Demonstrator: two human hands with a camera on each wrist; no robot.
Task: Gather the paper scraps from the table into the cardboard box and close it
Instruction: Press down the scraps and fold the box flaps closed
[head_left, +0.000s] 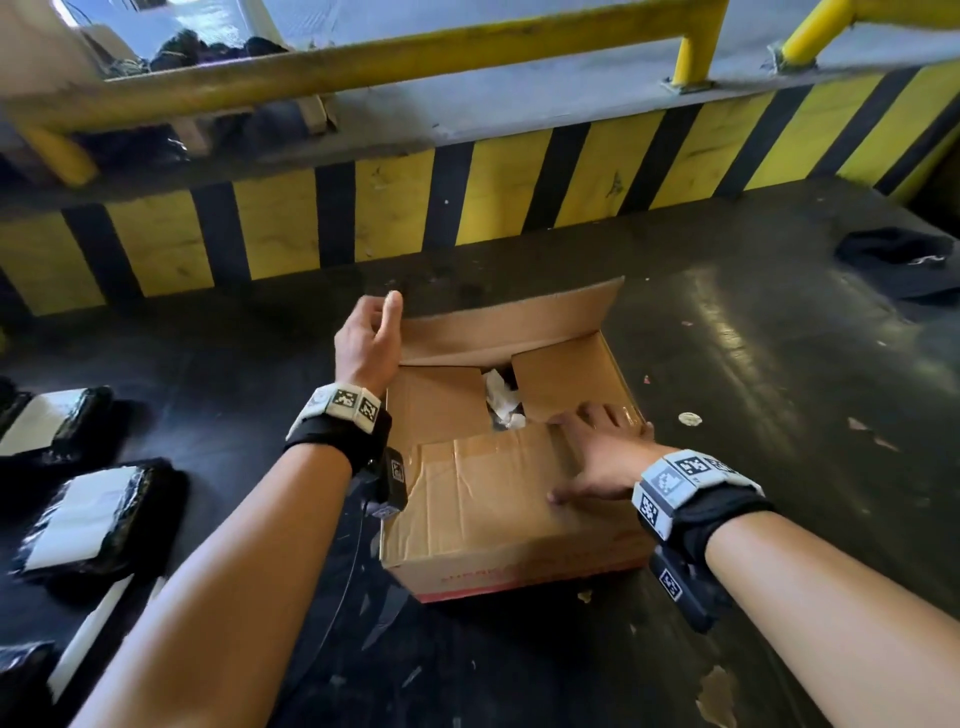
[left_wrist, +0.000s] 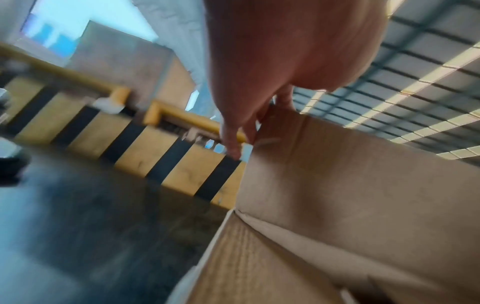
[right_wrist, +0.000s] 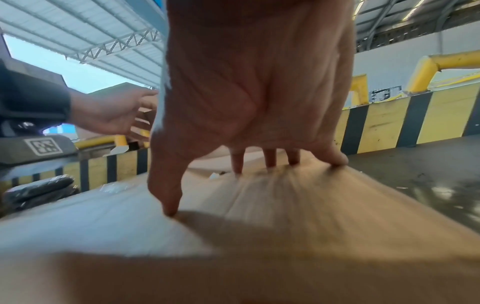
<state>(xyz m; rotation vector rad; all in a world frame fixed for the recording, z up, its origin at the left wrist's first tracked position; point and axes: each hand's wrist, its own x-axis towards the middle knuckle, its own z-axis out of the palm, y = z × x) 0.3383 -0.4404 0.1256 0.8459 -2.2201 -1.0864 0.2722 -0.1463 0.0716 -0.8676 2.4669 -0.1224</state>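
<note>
A cardboard box (head_left: 483, 525) sits on the dark table. Its two side flaps are folded in, and crumpled white paper (head_left: 501, 400) shows through the gap between them. My right hand (head_left: 597, 457) presses flat with spread fingers on the near flap (right_wrist: 285, 195), holding it down. The far flap (head_left: 519, 322) still stands up. My left hand (head_left: 371, 332) is at that flap's left corner, fingers loosely extended and touching its edge (left_wrist: 259, 131). A round white scrap (head_left: 690, 419) and a tan scrap (head_left: 719, 691) lie on the table to the right of the box.
Black wrapped packages with white labels (head_left: 98, 514) lie at the left. A black cloth (head_left: 904, 260) lies at the back right. A yellow-and-black striped barrier (head_left: 467, 192) with a yellow rail (head_left: 363, 67) runs behind the box. Small scraps (head_left: 857, 423) dot the table's right side.
</note>
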